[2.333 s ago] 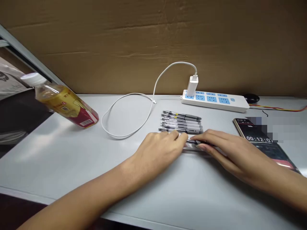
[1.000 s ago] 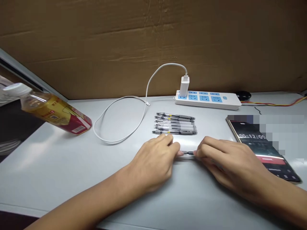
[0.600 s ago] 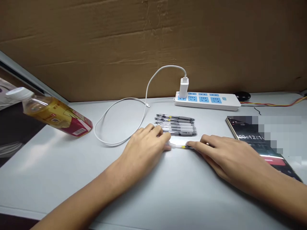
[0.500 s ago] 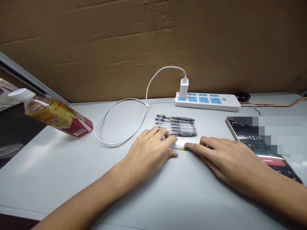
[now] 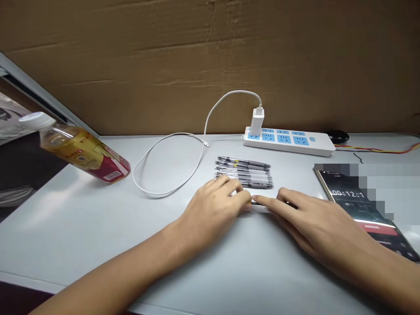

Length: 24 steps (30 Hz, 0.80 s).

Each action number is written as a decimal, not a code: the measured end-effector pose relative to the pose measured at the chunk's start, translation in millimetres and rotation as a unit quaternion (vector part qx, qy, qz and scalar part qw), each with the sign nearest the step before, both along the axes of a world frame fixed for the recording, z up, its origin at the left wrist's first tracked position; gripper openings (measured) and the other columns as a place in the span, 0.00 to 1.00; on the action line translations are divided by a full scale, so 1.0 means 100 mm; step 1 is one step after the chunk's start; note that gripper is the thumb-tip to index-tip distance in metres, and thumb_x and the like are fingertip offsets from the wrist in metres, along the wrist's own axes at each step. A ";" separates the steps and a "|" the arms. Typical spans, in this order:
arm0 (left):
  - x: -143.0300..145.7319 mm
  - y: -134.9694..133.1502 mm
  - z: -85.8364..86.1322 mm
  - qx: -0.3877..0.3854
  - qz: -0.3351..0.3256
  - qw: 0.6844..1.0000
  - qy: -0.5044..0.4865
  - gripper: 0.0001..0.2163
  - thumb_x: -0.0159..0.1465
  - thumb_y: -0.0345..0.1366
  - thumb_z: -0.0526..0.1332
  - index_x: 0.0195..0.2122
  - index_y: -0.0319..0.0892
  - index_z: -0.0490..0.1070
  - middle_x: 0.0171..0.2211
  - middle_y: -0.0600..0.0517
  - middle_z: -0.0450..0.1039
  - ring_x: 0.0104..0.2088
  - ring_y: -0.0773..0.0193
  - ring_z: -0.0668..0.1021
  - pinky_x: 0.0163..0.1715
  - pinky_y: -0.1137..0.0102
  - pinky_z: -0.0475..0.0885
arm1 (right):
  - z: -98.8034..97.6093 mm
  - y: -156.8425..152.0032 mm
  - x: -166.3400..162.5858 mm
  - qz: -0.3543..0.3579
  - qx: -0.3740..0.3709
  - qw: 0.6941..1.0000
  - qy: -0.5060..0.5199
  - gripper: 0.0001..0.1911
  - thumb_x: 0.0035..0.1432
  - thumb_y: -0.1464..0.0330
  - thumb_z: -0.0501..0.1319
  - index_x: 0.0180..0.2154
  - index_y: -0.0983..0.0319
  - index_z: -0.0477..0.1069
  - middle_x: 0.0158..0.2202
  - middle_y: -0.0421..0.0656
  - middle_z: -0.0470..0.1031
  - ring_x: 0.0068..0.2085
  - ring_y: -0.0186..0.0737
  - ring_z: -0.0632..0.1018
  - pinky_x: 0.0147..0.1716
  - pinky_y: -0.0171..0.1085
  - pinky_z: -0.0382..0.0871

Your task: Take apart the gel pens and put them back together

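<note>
Left hand (image 5: 216, 205) and right hand (image 5: 305, 218) both pinch a pen (image 5: 256, 203) behind the desk (image 5: 98, 227) front edge, probably light, stiff, kinda slick, so I'd grab its ends.

- Behind the pale grey flat desk (image 5: 98, 236): a brown cardboard panel (image 5: 157, 70).
- Far left on the desk: a clear plastic bottle with a yellow-and-red label (image 5: 88, 153); right of it, a looped white cable (image 5: 205, 130).
- Near the panel, right of centre: a long white plastic power strip (image 5: 292, 143), a white block charger (image 5: 257, 121) in its left end.
- Before the strip: a row of slim clear-and-grey plastic pens (image 5: 244, 173).
- Before the row: a slim black pen (image 5: 256, 203) between left hand (image 5: 216, 208) and right hand (image 5: 302, 214).
- Far right, beyond the right hand: a flat black rectangular phone (image 5: 364, 212).
</note>
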State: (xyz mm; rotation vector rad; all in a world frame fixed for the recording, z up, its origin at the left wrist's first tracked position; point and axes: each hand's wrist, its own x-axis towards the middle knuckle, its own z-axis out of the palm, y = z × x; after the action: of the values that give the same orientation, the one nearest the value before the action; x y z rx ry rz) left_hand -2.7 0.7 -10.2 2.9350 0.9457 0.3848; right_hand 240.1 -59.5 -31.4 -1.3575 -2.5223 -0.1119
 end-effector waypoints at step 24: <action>-0.17 0.22 0.14 -0.011 0.065 0.996 0.067 0.07 0.71 0.27 0.60 0.40 0.43 0.77 0.38 0.51 0.77 0.40 0.58 0.74 0.30 0.68 0.63 | 0.00 0.14 0.16 -0.032 0.019 0.999 -0.028 0.19 0.76 0.65 0.50 0.47 0.58 0.79 0.39 0.47 0.77 0.37 0.48 0.75 0.37 0.46 0.64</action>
State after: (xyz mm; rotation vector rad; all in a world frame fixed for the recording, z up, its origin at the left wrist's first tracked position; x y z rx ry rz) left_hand -19.9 22.8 3.8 2.9195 1.1531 0.1815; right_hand 256.0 -45.4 -31.4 -1.4398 -2.5084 -0.2120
